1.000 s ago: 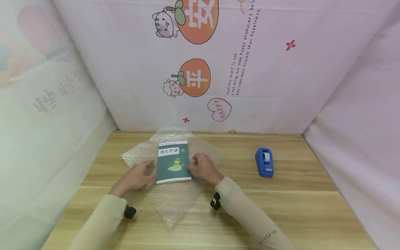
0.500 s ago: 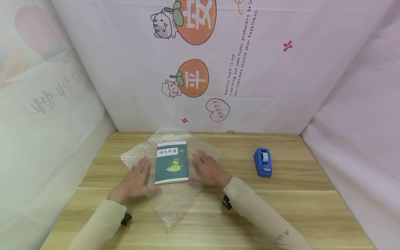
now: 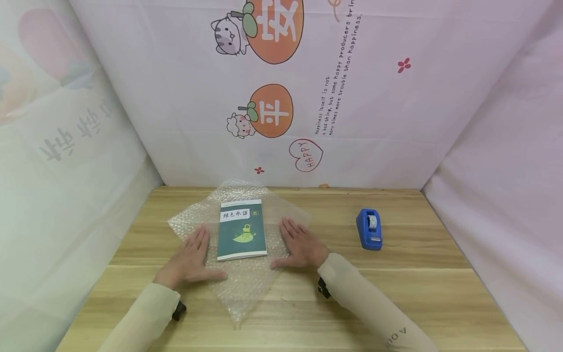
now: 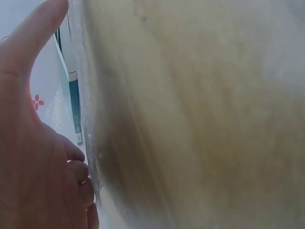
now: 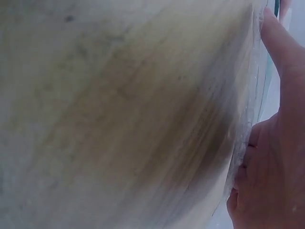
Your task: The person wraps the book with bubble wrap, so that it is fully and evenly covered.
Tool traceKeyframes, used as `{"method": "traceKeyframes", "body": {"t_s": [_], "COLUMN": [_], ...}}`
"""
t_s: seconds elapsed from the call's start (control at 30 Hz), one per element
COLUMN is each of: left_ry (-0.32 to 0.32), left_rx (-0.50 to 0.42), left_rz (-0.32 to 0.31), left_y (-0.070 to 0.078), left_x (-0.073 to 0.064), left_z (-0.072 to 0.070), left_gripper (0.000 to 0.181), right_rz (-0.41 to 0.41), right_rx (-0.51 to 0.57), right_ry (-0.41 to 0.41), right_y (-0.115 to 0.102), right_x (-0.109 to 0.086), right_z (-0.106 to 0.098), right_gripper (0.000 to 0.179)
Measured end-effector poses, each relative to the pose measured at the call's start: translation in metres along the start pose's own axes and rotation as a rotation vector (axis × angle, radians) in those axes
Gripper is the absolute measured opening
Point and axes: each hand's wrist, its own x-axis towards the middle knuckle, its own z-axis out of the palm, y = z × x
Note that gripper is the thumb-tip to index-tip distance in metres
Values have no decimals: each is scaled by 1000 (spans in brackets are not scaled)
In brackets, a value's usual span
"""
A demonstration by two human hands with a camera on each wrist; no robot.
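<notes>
A green booklet (image 3: pixel 242 230) with white bands and a yellow leaf-like drawing lies face up on a sheet of bubble wrap (image 3: pixel 246 288), which is turned cornerwise on the table. To the left of the booklet my left hand (image 3: pixel 190 261) rests flat on the wrap, fingers straight and thumb spread toward the booklet's near edge. My right hand (image 3: pixel 303 247) lies on the wrap at the other side, fingers extended and thumb pointing left. Both hands are apart from the booklet. In the left wrist view, the fingertips (image 4: pixel 85 191) meet the wrap's surface.
A blue tape dispenser (image 3: pixel 369 230) with a roll in it stands on the wooden table (image 3: pixel 409 303) at the right. Behind the table rises a white printed cloth (image 3: pixel 374 122), and more cloth hangs along both sides.
Both hands have let go of the booklet's sides, straightened their fingers and spread outward onto the bubble wrap. The booklet stays in about the same place.
</notes>
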Motion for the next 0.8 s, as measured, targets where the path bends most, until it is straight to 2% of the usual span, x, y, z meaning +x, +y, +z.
{"method": "traceKeyframes", "body": {"t_s": [0.3, 0.57, 0.8], "left_ry": [-59, -76, -127], "left_rx": [-28, -58, -35], "left_rz": [-31, -8, -18], "left_y": [1, -1, 13], "left_x": [3, 11, 16], "left_z": [1, 5, -1], "left_gripper": [144, 144, 145], "right_rz": [23, 39, 50], "right_rx": [12, 18, 29], "right_ry": [-36, -46, -51], "right_y": [2, 5, 12], "right_x": [-1, -3, -8], "right_z": [2, 1, 3], "right_gripper": [126, 128, 128]}}
